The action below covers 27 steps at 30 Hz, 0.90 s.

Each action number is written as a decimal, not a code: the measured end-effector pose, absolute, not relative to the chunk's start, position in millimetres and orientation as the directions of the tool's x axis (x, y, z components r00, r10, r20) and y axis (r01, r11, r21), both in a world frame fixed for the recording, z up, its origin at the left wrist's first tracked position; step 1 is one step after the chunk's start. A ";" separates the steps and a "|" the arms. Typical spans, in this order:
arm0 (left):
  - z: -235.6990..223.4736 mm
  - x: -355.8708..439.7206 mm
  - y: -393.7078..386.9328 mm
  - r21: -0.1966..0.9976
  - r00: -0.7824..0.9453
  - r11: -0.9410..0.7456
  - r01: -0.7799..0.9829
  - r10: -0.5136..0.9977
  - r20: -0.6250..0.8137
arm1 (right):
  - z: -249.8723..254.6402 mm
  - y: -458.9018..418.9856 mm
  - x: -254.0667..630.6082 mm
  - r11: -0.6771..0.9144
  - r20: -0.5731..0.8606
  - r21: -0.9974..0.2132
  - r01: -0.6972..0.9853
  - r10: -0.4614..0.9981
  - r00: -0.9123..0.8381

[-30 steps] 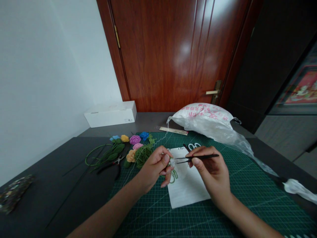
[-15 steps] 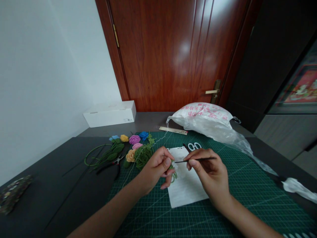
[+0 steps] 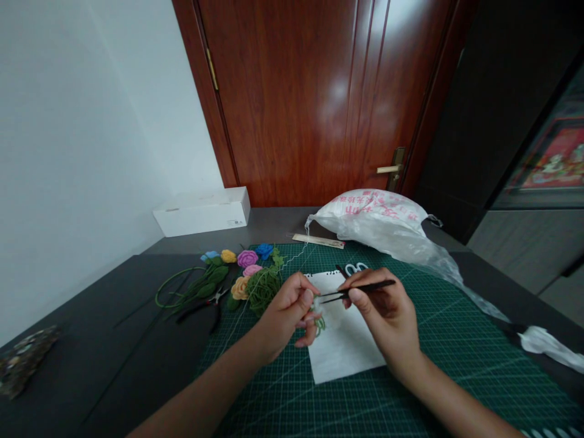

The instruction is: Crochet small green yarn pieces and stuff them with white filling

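Note:
My left hand (image 3: 288, 311) pinches a small piece of green and white yarn work (image 3: 320, 323) between thumb and fingers. Green loops hang below the fingertips, and the grip hides much of the piece. In my right hand (image 3: 391, 316) is a pair of black tweezers (image 3: 373, 286), with its two tips apart and pointing left at the yarn piece. Whether the tips touch it I cannot tell. Beneath both hands lies a sheet of white paper (image 3: 344, 353) on a green cutting mat (image 3: 274, 395).
To the left are a green yarn bundle (image 3: 263, 291), several crocheted flowers (image 3: 247, 258) and black-handled pliers (image 3: 213, 302). Behind the paper are white-handled scissors (image 3: 356, 268) and a ruler (image 3: 318, 241). A white plastic bag (image 3: 378, 213) and a white box (image 3: 203, 213) stand farther back.
The tweezers' tips have come apart; before, they were together at the yarn piece. My left hand keeps its pinch in nearly the same place.

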<state>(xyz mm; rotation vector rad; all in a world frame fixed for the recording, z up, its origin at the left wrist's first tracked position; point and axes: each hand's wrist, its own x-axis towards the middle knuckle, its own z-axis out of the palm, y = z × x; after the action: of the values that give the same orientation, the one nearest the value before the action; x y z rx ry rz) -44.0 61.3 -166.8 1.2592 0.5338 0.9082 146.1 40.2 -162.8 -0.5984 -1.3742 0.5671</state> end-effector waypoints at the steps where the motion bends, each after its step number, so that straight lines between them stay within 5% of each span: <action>1: -167.1 -44.2 61.6 0.962 0.544 0.047 -0.268 0.832 0.111 | -161.0 39.1 147.0 0.733 0.724 -0.680 -0.024 0.677 0.135; 11: -170.7 -44.8 64.5 0.964 0.551 0.010 -0.265 0.822 0.143 | -167.0 34.3 141.1 0.803 0.806 -0.591 0.083 0.583 0.101; 21: -169.7 -43.0 63.5 0.937 0.596 0.020 -0.350 0.776 0.206 | -166.0 35.4 139.4 0.730 0.731 -0.680 0.062 0.669 0.134; 27: -171.2 -42.2 60.2 0.948 0.624 0.023 -0.318 0.757 0.191 | -173.3 37.5 134.0 0.782 0.784 -0.621 0.055 0.618 0.056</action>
<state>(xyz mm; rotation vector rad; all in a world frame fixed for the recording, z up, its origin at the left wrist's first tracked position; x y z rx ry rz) -42.2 60.2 -171.2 1.2971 0.4232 0.8719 134.0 37.5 -173.3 -0.5767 -1.4712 0.4652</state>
